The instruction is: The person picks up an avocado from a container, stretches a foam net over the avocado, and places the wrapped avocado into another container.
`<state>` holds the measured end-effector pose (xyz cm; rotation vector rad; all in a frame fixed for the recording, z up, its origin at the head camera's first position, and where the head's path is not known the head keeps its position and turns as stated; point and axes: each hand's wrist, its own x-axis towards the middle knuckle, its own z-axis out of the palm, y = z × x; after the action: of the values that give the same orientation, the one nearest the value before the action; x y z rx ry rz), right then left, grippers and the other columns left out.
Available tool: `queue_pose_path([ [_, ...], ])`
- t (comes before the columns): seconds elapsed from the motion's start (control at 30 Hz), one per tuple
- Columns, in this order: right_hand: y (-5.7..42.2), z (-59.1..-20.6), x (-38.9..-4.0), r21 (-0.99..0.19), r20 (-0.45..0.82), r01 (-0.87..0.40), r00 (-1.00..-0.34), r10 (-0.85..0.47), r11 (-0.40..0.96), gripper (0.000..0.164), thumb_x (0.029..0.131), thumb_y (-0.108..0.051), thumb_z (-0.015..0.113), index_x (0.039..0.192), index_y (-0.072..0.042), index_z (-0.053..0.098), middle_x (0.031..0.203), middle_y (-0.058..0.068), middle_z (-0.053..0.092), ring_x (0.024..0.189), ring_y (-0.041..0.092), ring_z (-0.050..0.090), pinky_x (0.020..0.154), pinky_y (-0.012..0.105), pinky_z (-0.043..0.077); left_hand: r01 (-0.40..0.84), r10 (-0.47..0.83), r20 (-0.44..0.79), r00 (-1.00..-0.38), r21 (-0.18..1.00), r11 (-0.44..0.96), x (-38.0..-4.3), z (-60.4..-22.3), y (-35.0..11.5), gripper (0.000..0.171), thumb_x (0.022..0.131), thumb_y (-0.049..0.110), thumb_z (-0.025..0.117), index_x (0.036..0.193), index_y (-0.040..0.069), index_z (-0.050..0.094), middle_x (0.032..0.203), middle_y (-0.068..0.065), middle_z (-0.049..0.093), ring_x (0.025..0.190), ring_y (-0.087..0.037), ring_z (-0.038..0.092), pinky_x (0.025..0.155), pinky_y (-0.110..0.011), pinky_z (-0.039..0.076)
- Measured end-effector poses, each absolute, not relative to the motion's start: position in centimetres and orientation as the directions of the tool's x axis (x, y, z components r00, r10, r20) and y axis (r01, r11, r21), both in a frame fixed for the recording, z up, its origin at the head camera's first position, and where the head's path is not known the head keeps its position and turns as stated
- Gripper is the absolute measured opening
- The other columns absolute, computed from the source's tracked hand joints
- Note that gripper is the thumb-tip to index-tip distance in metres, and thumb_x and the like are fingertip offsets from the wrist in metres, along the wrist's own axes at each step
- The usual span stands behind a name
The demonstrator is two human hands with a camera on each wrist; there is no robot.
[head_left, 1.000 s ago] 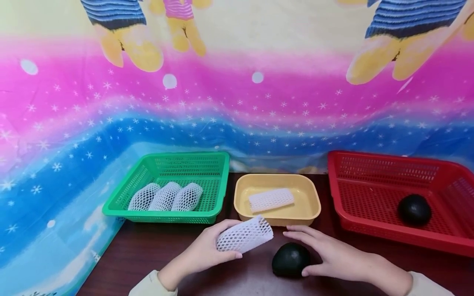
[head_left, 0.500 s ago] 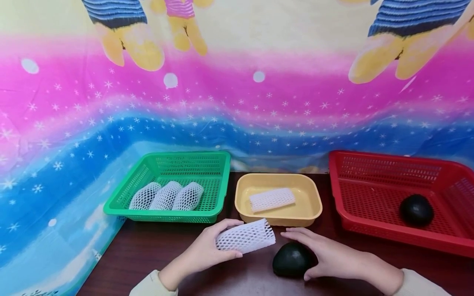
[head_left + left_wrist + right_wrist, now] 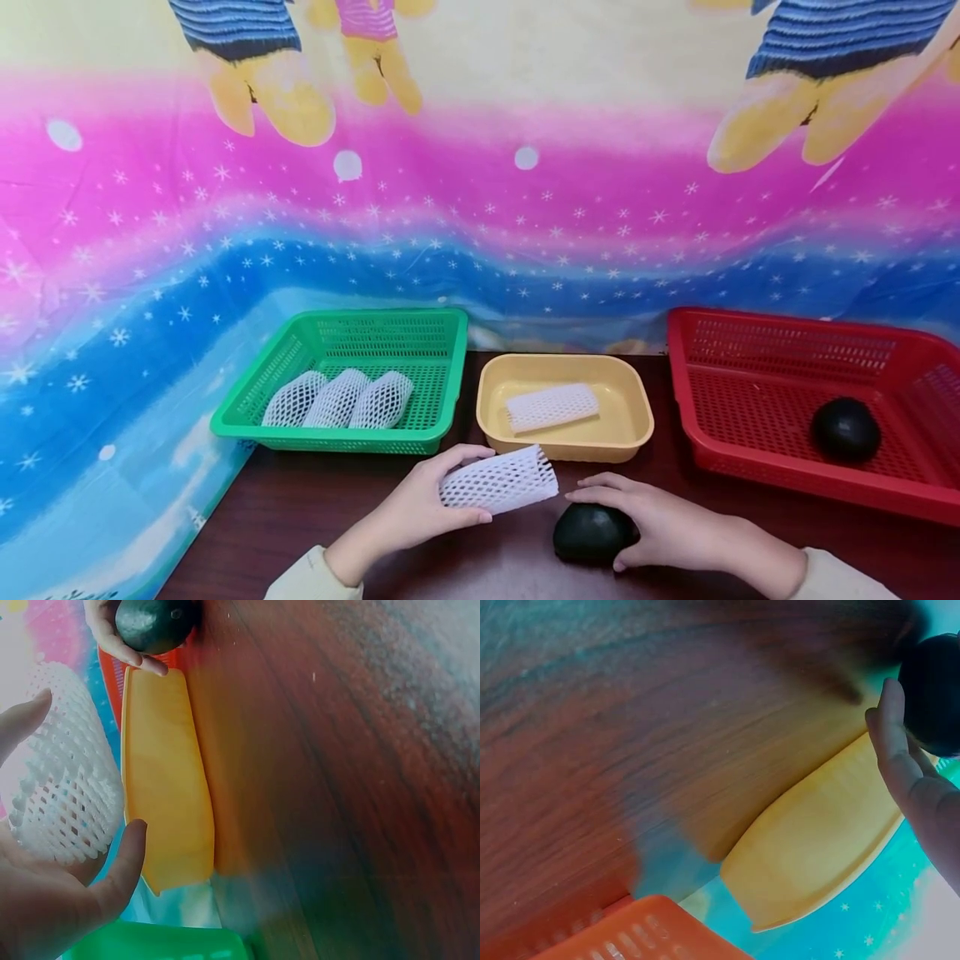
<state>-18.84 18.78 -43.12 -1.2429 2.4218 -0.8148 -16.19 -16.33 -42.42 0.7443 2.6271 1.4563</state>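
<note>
My left hand [image 3: 420, 497] holds a white foam fruit net [image 3: 501, 481] above the table, thumb on the near side and fingers behind. The net's open end faces right; in the left wrist view the net [image 3: 67, 769] looks hollow. My right hand [image 3: 667, 518] grips a dark green avocado [image 3: 594, 533], fingers over its far side and thumb at its near right. A pale stem scar shows on the avocado [image 3: 154, 622] in the left wrist view. Part of the avocado is cut off by the frame edge in the right wrist view.
A yellow tub [image 3: 487, 425] behind the hands contains another foam net [image 3: 552, 407]. The green basket [image 3: 442, 417] at left has several net-wrapped pieces [image 3: 337, 400]. In the red basket [image 3: 750, 400] at right sits a dark avocado [image 3: 846, 429]. A printed cloth [image 3: 480, 183] hangs behind.
My right hand has moved left and closed in around the avocado, which has tipped slightly. The foam net in my left hand has turned a little, its open end dipping lower.
</note>
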Motion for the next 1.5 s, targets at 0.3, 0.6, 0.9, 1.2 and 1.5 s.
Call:
queue_pose_path([
  [0.3, 18.6, -43.2, -18.6, -0.609, 0.015, -0.64, -0.6, -0.8, 0.469, 0.065, 0.082, -0.028, 0.088, 0.14, -0.023, 0.059, 0.127, -0.012, 0.056, 0.113, 0.006, 0.055, 0.09, 0.031, 0.052, 0.384, 0.438, 0.179, -0.881, 0.812, 0.441, -16.3, -42.5, -16.4, 0.061, 0.082, 0.029, 0.088, 0.137, 0.018, 0.061, 0.118, 0.003, 0.068, 0.103, -0.018, 0.063, 0.09, -0.031, 0.051],
  [0.6, 18.7, -43.2, -18.4, -0.598, 0.04, -0.647, -0.613, -0.789, 0.473, 0.064, 0.081, -0.025, 0.088, 0.138, -0.02, 0.059, 0.125, -0.013, 0.056, 0.111, 0.005, 0.055, 0.088, 0.029, 0.052, 0.402, 0.451, 0.194, -0.871, 0.81, 0.428, -16.5, -42.5, -16.4, 0.062, 0.082, 0.025, 0.087, 0.137, 0.014, 0.061, 0.12, 0.002, 0.069, 0.103, -0.016, 0.063, 0.091, -0.031, 0.05],
  [0.9, 19.2, -42.5, -18.4, -0.616, 0.023, -0.623, -0.626, -0.779, 0.482, 0.063, 0.084, -0.032, 0.086, 0.139, -0.022, 0.058, 0.126, -0.011, 0.056, 0.11, 0.006, 0.055, 0.085, 0.029, 0.053, 0.401, 0.453, 0.191, -0.871, 0.809, 0.429, -16.5, -42.8, -16.4, 0.053, 0.083, 0.024, 0.086, 0.132, 0.021, 0.065, 0.114, 0.005, 0.07, 0.1, -0.013, 0.063, 0.088, -0.03, 0.051],
  [1.2, 20.0, -41.1, -18.2, -0.538, 0.159, -0.705, -0.622, -0.766, 0.461, 0.066, 0.084, -0.028, 0.087, 0.141, -0.022, 0.056, 0.128, -0.009, 0.057, 0.11, 0.007, 0.056, 0.082, 0.028, 0.054, 0.409, 0.456, 0.199, -0.867, 0.807, 0.426, -16.7, -42.7, -16.3, 0.051, 0.083, 0.024, 0.086, 0.131, 0.022, 0.066, 0.114, 0.006, 0.07, 0.1, -0.014, 0.064, 0.089, -0.029, 0.051],
  [1.5, 20.1, -39.2, -18.0, -0.54, 0.217, -0.704, -0.646, -0.732, 0.461, 0.069, 0.084, -0.026, 0.088, 0.144, -0.03, 0.053, 0.128, -0.011, 0.056, 0.108, 0.009, 0.056, 0.079, 0.029, 0.055, 0.38, 0.441, 0.175, -0.88, 0.816, 0.436, -16.5, -42.7, -16.1, 0.053, 0.083, 0.024, 0.086, 0.132, 0.021, 0.065, 0.116, 0.006, 0.069, 0.101, -0.014, 0.063, 0.089, -0.03, 0.051],
])
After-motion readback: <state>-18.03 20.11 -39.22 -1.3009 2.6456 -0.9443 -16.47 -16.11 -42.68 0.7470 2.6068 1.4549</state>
